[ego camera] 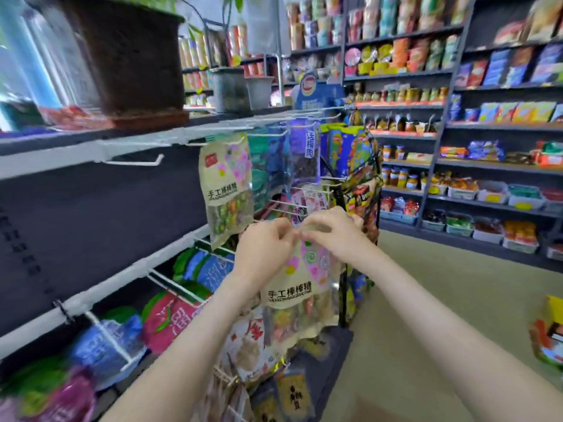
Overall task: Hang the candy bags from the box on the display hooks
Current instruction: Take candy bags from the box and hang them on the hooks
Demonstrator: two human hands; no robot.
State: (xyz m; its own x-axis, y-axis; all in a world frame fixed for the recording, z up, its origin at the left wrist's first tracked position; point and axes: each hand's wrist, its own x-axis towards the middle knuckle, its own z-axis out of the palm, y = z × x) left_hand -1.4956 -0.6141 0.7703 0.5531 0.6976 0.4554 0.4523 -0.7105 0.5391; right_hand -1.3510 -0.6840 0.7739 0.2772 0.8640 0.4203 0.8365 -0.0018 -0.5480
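Pinching the top edge of the candy bag (pixel 292 296), the left hand (pixel 262 248) and right hand (pixel 335 233) hold it just below and right of the hung bag (pixel 227 184). It looks light, floppy and slick, so it is best gripped beside its hang hole.

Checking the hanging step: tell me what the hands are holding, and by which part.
Both hands pinch one candy bag by its top edge: left hand at the top left, right hand at the top right. The bag hangs below them.

Upper left: brown planter (pixel 128 65), as I see it.
Centre top: two grey pots (pixel 230 89).
Right: stocked wall shelves (pixel 502 127).
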